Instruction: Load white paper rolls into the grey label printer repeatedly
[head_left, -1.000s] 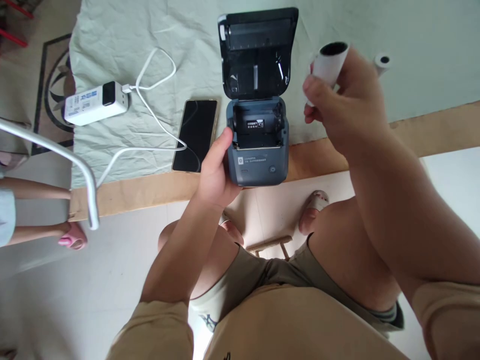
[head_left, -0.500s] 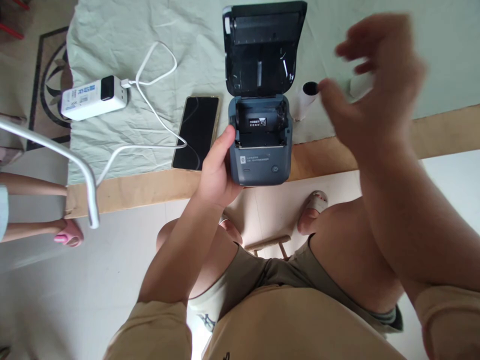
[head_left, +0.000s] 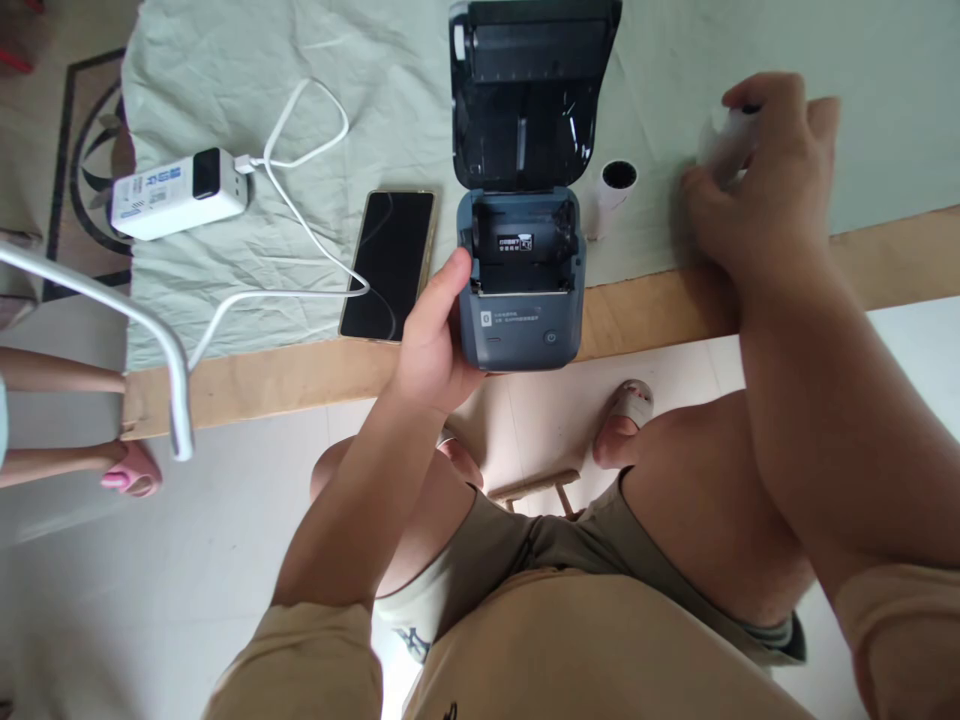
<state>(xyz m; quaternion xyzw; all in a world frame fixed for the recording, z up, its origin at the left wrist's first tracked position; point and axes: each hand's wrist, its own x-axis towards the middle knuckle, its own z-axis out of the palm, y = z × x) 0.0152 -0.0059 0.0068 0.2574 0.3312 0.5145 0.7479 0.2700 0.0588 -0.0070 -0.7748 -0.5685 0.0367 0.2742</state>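
Note:
My left hand [head_left: 441,330] holds a dark blue-grey label printer [head_left: 521,330] by its left side, thumb on the edge. The printer's black lid [head_left: 525,110] stands raised, and the bay beneath shows no roll. To the right, my right hand [head_left: 772,180] is closed around a small white roll [head_left: 724,145], partly hidden by the fingers and blurred. Between the printer and that hand a second white roll [head_left: 616,190] stands upright on the cloth, its dark core facing up.
A phone [head_left: 390,265] lies left of the printer, with a white cable [head_left: 292,293] crossing it from a white power bank [head_left: 180,195]. A white curved tube [head_left: 150,320] juts in at left. Green cloth [head_left: 360,50] covers the wooden-edged table. Another person's legs [head_left: 67,460] show at left.
My right hand has moved down and closed around the small white roll, which has tilted. My left hand and the printer have stayed nearly in place.

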